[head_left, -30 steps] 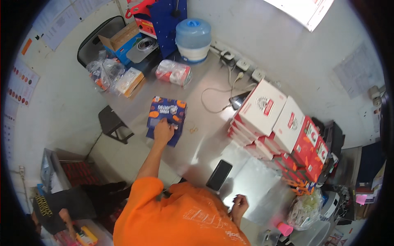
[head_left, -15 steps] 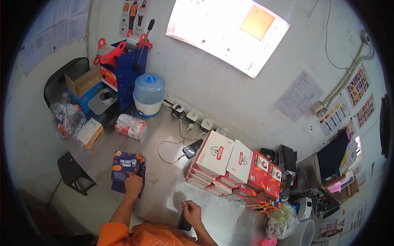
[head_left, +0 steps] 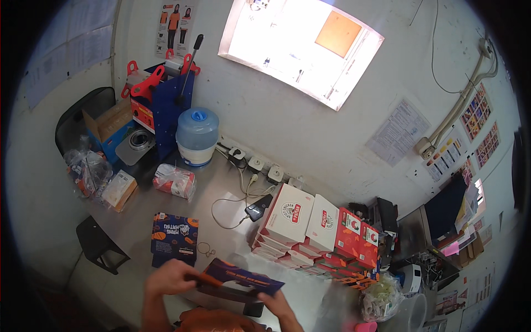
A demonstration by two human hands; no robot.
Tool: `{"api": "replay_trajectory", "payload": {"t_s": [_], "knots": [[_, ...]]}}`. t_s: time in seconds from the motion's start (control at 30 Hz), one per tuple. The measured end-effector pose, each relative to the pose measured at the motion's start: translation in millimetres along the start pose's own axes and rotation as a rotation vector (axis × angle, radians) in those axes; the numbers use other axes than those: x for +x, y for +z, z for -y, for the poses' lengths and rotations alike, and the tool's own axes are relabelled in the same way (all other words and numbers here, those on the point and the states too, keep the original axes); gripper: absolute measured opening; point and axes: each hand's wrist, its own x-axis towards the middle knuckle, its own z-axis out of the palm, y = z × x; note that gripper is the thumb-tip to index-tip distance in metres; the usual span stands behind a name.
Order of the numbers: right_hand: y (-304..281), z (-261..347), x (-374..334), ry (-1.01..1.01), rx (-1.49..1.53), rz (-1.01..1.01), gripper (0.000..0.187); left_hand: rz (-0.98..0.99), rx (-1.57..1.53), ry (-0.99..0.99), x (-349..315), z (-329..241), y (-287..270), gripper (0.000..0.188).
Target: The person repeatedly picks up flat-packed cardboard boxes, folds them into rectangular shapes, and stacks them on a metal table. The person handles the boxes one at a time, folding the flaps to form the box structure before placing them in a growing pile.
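Observation:
Above the table's near edge, my two hands hold a flat purple-and-orange food box [head_left: 239, 276] between them. My left hand [head_left: 172, 278] has its fingers closed on the box's left end. The right end is in my right hand [head_left: 276, 305], its fingers partly hidden by the cardboard. Just beyond my left hand lies a stack of similar flat purple boxes [head_left: 175, 240]. Thin rubber bands [head_left: 206, 249] rest beside that stack. Close to my right hand, a dark flat object [head_left: 254, 309] lies on the table.
Folded white-and-red boxes [head_left: 310, 224] are piled on the right. A charging phone [head_left: 258, 208] and its cable lie behind. Further back stand a blue water container [head_left: 197, 135] and a blue-red lever machine [head_left: 168, 99]. Wrapped packs [head_left: 175, 181] sit on the left.
My left hand has taken a flat box off the stack and brought it nearer and to the right. My right hand, empty before, now grips its other end. The view has shifted slightly.

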Motion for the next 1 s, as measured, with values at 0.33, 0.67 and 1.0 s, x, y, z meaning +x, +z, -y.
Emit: {"api": "replay_trajectory", "payload": {"t_s": [0.33,0.67,1.0], "knots": [[-25,6,-42,0.192,-0.204,-0.403,0.030,0.371,-0.446,-0.171,87,74,121,0.056],[-44,-40,-45,0.147,-0.234,-0.762,0.072,0.437,-0.786,-0.117,96,119,194,0.051],[-19,26,-28,0.276,-0.755,-0.409,0.090,0.717,-0.506,-0.243,123,32,122,0.045]]}}
